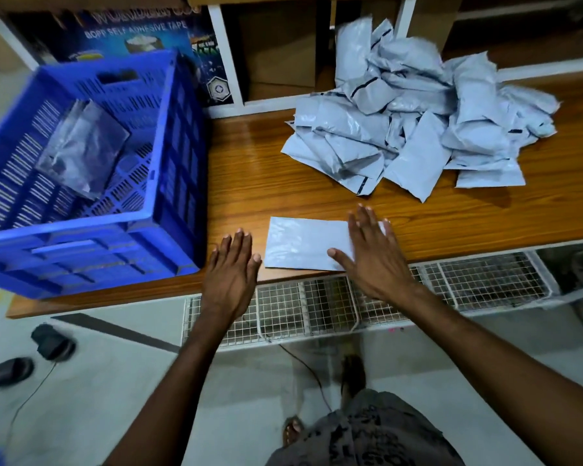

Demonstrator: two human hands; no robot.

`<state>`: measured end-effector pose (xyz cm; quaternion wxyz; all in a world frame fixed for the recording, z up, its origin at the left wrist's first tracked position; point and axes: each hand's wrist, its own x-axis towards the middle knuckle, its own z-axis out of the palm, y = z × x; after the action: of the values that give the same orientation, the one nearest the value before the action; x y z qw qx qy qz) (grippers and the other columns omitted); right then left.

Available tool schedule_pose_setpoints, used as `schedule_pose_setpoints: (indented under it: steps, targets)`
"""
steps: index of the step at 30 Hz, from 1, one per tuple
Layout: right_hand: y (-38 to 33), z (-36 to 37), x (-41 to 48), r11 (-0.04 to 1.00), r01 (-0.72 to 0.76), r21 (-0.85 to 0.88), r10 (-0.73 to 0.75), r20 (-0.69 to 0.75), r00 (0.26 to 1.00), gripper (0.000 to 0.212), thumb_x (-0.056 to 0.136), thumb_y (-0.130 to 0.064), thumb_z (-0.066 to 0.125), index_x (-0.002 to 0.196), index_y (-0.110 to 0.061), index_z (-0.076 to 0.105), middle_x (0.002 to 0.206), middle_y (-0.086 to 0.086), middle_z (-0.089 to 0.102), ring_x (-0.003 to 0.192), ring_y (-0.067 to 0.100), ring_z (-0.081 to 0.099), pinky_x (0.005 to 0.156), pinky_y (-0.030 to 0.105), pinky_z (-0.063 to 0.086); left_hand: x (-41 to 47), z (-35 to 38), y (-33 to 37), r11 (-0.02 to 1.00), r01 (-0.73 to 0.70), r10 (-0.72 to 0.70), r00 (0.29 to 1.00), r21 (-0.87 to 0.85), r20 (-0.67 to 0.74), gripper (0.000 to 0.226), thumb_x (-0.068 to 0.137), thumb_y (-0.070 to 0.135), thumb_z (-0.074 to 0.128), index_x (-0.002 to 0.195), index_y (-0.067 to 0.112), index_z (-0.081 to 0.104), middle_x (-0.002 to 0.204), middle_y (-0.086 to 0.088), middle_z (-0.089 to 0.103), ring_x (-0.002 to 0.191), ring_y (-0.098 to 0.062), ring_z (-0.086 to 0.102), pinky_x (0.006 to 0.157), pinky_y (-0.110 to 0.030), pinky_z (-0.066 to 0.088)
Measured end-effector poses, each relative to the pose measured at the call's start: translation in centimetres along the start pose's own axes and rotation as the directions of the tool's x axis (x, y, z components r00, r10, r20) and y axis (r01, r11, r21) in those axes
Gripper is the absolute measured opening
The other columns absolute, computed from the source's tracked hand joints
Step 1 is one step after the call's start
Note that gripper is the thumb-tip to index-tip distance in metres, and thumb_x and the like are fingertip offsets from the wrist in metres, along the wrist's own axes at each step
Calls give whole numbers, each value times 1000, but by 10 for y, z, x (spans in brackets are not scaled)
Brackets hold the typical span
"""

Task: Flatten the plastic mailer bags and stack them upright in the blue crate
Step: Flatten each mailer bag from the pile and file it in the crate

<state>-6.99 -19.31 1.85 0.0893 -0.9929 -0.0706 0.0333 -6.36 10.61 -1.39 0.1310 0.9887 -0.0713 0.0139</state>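
A person's right hand (371, 260) presses flat, fingers spread wide, on a grey mailer bag (303, 243) at the worktop's (249, 183) front edge. The left hand (231, 274), its grip wide and empty, hovers just beside it. A heap of bags (418, 119) fills the back right; one bag (81, 149) leans tilted inside the blue crate (169, 210) at the left end.
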Motion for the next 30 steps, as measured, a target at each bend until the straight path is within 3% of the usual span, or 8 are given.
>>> schedule_pose_setpoints:
  steps: [3, 6, 8, 13, 18, 23, 26, 30]
  targets:
    - [-23, -3, 16, 970, 241, -26, -239, 64, 969, 106, 84, -92, 19, 159, -26, -20, 165, 4, -28, 152, 18, -27, 124, 49, -11, -5, -7, 4, 997, -46, 45, 999, -56, -16, 58, 108, 39, 26, 161, 14, 32, 168, -5, 28, 154, -29, 26, 122, -46, 26]
    - [-26, 6, 25, 970, 235, -67, -211, 260, 942, 115, 81, -91, 36, 158, -29, -23, 165, 5, -27, 152, 22, -26, 125, 53, -6, -17, -10, 11, 995, -69, 69, 998, -70, 1, 55, 106, 35, 31, 155, 13, 44, 160, -8, 43, 148, -32, 37, 118, -48, 32]
    - [-25, 12, 15, 968, 229, -107, -195, 258, 946, 107, 91, -74, 48, 158, -29, -22, 167, 7, -24, 154, 23, -21, 125, 55, 2, -23, -14, 15, 991, -90, 88, 996, -104, -23, 51, 105, 31, 37, 147, 8, 52, 150, -14, 54, 140, -35, 47, 114, -48, 39]
    - [-30, 6, -27, 969, 212, -128, -186, 185, 965, 98, 91, -7, 55, 162, -27, -9, 170, 8, -6, 157, 25, -3, 125, 49, 18, -36, -26, 22, 978, -105, 84, 989, -180, -121, 35, 107, 18, 50, 136, 4, 61, 134, -15, 65, 119, -35, 62, 96, -41, 51]
    - [-41, -25, -42, 982, 181, 45, -181, 2, 983, 81, 90, 1, 49, 162, -25, 19, 166, 2, 26, 153, 21, 25, 117, 38, 33, -47, -54, 32, 982, -102, 44, 942, -158, -334, 35, 105, 19, 52, 138, 12, 61, 130, -8, 67, 107, -32, 67, 79, -41, 56]
    - [-59, -72, -28, 953, 192, 235, -139, -225, 964, 74, 92, -2, 52, 159, -26, 31, 160, 2, 40, 140, 26, 44, 106, 38, 43, -53, -105, 40, 986, -164, 85, 697, -43, -712, 29, 102, 10, 61, 131, 8, 66, 117, -11, 68, 102, -31, 65, 84, -42, 52]
    - [-80, -98, -15, 918, 283, 278, -183, -336, 924, 73, 91, 0, 53, 157, -26, 36, 157, 1, 44, 138, 25, 47, 104, 35, 42, -49, -136, 27, 999, -41, 7, 639, -25, -769, 27, 103, 16, 59, 128, 10, 66, 117, -10, 66, 105, -32, 60, 88, -43, 47]
    - [-129, -128, 8, 883, 400, 246, -285, -396, 873, 70, 91, -1, 51, 156, -25, 38, 149, 2, 53, 126, 27, 54, 91, 37, 47, -36, -160, -27, 975, 217, -182, 673, -44, -717, 33, 109, 35, 46, 128, 17, 65, 119, -8, 66, 112, -32, 56, 92, -46, 44]
